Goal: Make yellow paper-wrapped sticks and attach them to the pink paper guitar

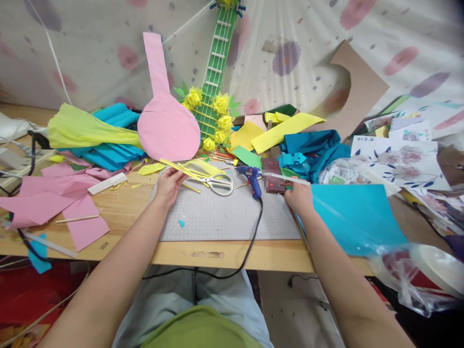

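Observation:
My left hand [169, 187] is closed on several thin yellow strips [181, 169], which stick out past the fingertips on both sides. White-handled scissors [221, 184] lie on the grey cutting mat [217, 217], partly under those strips. My right hand [299, 194] has its fingers bent around a slim white stick [288, 179] that points left; the grip itself is partly hidden. Between the hands a blue glue gun [253, 180] rests on the mat, its black cord running over the table edge. A dark reddish, blurred-out object [273, 174] is just left of my right fingertips.
Behind stand a pink lute-shaped cutout [168, 128] and a green fretted instrument [216, 63] with yellow paper flowers. Pink paper scraps [54, 193] cover the left side. At right are a blue sheet [355, 217], crumpled blue paper [315, 147] and a plastic-wrapped roll [435, 270].

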Tool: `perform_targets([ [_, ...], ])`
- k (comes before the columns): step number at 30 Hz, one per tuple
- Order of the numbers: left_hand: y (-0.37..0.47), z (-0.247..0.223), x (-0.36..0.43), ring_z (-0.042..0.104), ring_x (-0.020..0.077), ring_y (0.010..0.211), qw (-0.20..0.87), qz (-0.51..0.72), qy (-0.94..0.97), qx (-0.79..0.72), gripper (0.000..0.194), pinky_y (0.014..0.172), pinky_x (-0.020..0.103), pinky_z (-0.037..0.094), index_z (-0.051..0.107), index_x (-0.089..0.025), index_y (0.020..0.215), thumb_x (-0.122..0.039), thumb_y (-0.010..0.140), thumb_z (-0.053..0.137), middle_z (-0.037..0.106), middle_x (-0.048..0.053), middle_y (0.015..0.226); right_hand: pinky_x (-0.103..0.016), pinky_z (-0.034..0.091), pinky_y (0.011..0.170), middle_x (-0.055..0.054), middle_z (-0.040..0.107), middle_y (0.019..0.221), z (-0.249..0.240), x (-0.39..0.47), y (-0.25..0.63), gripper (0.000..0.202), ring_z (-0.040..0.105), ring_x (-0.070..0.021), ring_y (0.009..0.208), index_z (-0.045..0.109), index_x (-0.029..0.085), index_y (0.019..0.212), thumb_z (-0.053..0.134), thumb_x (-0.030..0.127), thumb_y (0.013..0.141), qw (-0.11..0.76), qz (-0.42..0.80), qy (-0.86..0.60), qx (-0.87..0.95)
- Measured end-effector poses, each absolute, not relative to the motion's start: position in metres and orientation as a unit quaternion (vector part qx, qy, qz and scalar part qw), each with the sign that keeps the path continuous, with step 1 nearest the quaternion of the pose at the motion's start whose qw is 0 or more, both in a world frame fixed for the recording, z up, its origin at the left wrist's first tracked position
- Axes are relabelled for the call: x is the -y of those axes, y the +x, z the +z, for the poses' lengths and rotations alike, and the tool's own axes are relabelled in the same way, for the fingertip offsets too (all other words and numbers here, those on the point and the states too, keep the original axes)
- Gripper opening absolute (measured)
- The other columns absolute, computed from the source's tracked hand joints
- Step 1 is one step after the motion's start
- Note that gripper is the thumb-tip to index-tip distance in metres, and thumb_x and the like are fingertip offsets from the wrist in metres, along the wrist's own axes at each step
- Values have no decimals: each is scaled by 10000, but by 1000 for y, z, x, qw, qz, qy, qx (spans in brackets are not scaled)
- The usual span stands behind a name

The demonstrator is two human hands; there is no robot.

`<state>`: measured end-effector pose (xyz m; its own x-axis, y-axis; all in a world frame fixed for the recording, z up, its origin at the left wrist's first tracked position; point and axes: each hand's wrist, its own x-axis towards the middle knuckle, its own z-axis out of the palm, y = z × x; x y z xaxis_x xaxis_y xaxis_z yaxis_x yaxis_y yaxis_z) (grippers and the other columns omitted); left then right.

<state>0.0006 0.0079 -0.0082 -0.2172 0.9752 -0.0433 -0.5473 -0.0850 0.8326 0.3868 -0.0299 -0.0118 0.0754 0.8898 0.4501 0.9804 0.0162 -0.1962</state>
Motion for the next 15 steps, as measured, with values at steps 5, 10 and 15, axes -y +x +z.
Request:
perform_targets([
  [5, 0, -8, -8, 591, 102, 694, 561, 678, 283, -382, 173, 828, 328, 473, 558, -128, 633, -117, 552, 710, 593, -6, 667, -375, 408, 784, -117, 597, 952, -14, 12, 386, 442, 502, -269, 942, 541, 170, 977, 401, 69, 570, 219, -97, -708, 665],
  [10, 0, -9, -8, 589, 98, 694, 557, 684, 267, -387, 174, 826, 320, 473, 554, -134, 617, -111, 540, 709, 594, -13, 657, -380, 397, 789, -107, 596, 966, -11, 9, 380, 453, 500, -268, 951, 560, 169, 978, 397, 65, 568, 243, -101, -702, 662],
  [15, 2, -7, -7, 584, 89, 667, 565, 676, 285, -377, 166, 820, 319, 474, 566, -128, 642, -111, 550, 703, 593, -15, 658, -368, 393, 819, -66, 631, 859, -7, 24, 373, 353, 521, -240, 912, 609, 188, 801, 378, 49, 573, 245, -80, -656, 709],
])
